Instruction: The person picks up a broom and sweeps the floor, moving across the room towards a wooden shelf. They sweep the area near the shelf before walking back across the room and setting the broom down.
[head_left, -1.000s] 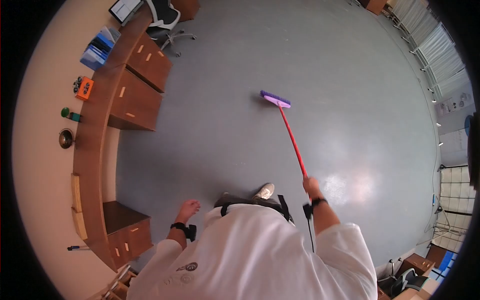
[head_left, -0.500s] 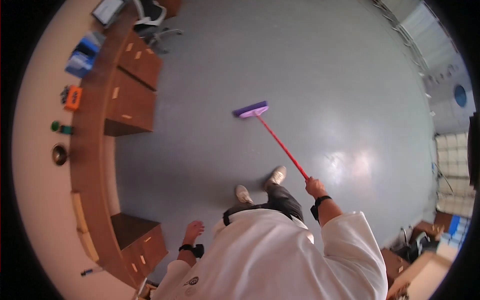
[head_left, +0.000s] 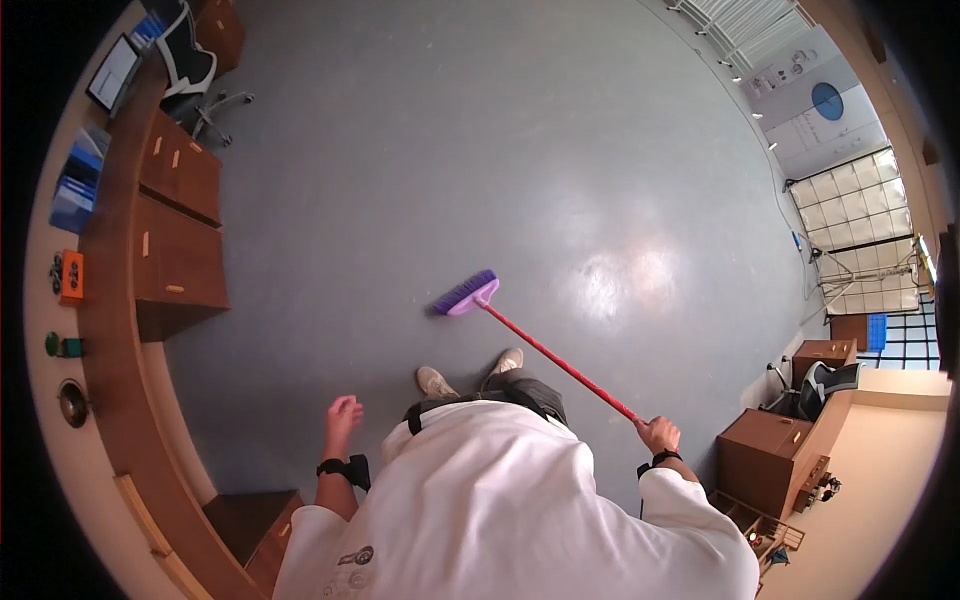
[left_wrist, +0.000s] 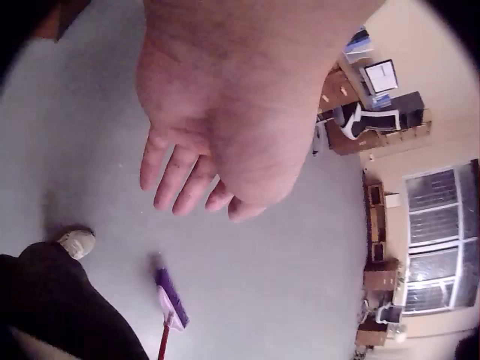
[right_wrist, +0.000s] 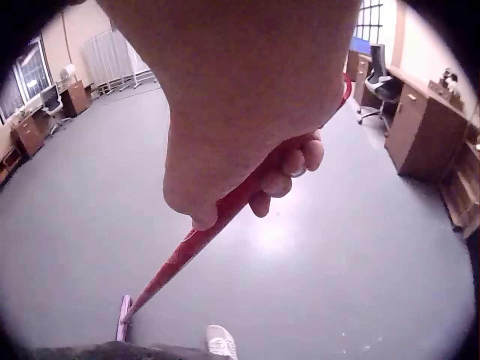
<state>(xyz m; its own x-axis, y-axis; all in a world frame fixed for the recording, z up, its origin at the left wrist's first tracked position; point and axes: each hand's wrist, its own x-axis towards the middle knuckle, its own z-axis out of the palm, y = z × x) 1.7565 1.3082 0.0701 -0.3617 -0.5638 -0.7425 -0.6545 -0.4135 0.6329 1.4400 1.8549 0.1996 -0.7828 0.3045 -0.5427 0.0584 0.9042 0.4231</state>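
A broom with a purple head (head_left: 467, 293) and a red handle (head_left: 560, 362) lies slanted across the floor in front of the person's feet. My right hand (head_left: 659, 435) grips the handle's upper end; in the right wrist view its fingers (right_wrist: 276, 184) curl round the red pole (right_wrist: 180, 259). My left hand (head_left: 343, 412) hangs at the left side of the body, holding nothing. The left wrist view shows its fingers (left_wrist: 182, 176) loosely bent, with the purple broom head (left_wrist: 172, 298) on the floor beyond.
A long brown desk (head_left: 115, 400) with cabinets (head_left: 180, 250) runs along the left wall. An office chair (head_left: 190, 60) stands at the upper left. At the lower right are a brown cabinet (head_left: 760, 450) and another chair (head_left: 825, 388). White folding screens (head_left: 745, 25) stand at the upper right.
The broom head has swept left and come nearer to the feet, its handle now more slanted. The right hand has moved lower and to the right, still gripping. The view has turned.
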